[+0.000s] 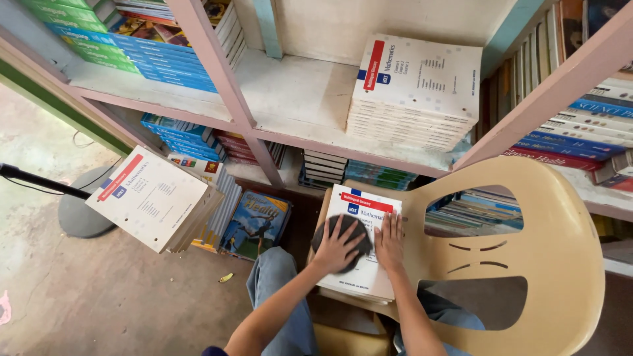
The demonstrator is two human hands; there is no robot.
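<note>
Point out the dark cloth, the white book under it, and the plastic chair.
dark cloth [349,232], head view, its upper edge.
white book [364,277], head view, lower cover.
plastic chair [567,237], head view, backrest rim.

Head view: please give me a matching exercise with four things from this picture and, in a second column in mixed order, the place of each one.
Things:
1. dark cloth
2. right hand
3. tall stack of white books
4. yellow plastic chair

Places:
A. on the middle shelf
B. flat on the white book's cover, beside the cloth
C. under the left hand, on the white book
D. under the white book

Pairs: 1-C, 2-B, 3-A, 4-D
</note>
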